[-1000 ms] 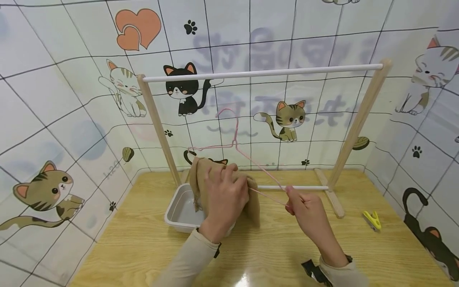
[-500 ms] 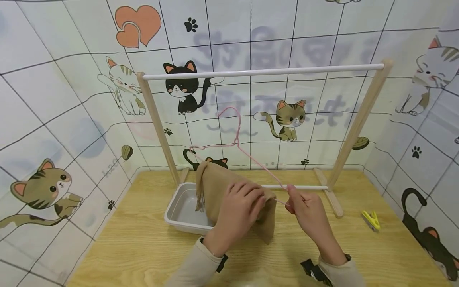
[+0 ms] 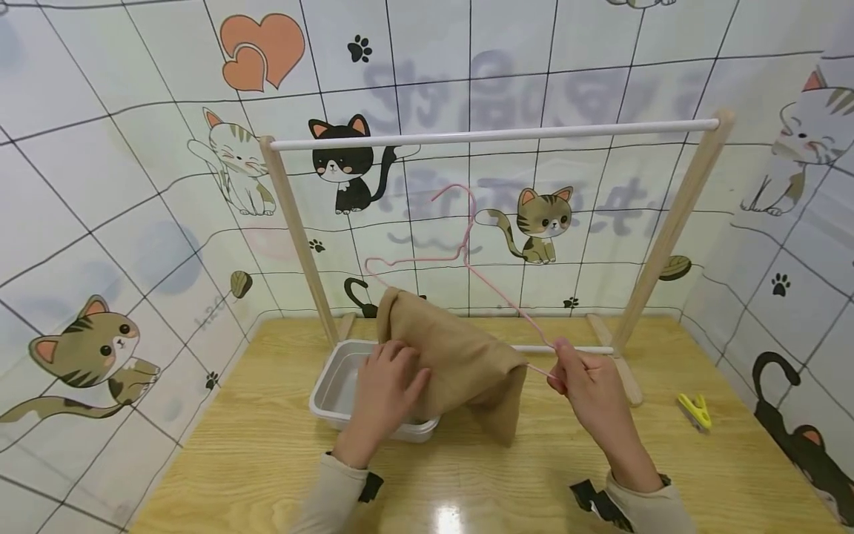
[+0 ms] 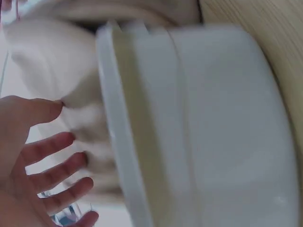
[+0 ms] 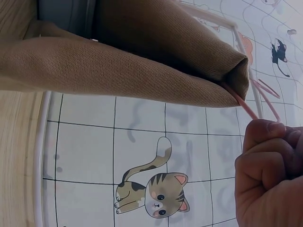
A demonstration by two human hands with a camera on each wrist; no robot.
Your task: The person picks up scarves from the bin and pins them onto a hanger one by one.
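Observation:
A tan scarf (image 3: pixel 460 348) is draped over the lower bar of a pink wire hanger (image 3: pixel 465 254), its folded layers hanging on both sides of the wire in the right wrist view. My right hand (image 3: pixel 597 397) grips the hanger's right corner, with fingers curled tightly. The hook points up and to the left. My left hand (image 3: pixel 383 389) lies against the scarf's left part, above the basin; in the left wrist view its fingers (image 4: pixel 61 172) are spread and fairly straight, reaching toward the cloth.
A pale plastic basin (image 3: pixel 328 410) stands under the scarf on the wooden table. Behind is a rack with a white top rail (image 3: pixel 494 136) and wooden posts. A yellow clothespin (image 3: pixel 695 410) lies at the right. Cat-patterned walls enclose the table.
The scarf has been drawn rightward along the hanger's bar and spread out. My left hand moved right with it, then back left. The hanger shifted slightly right, still in my right hand.

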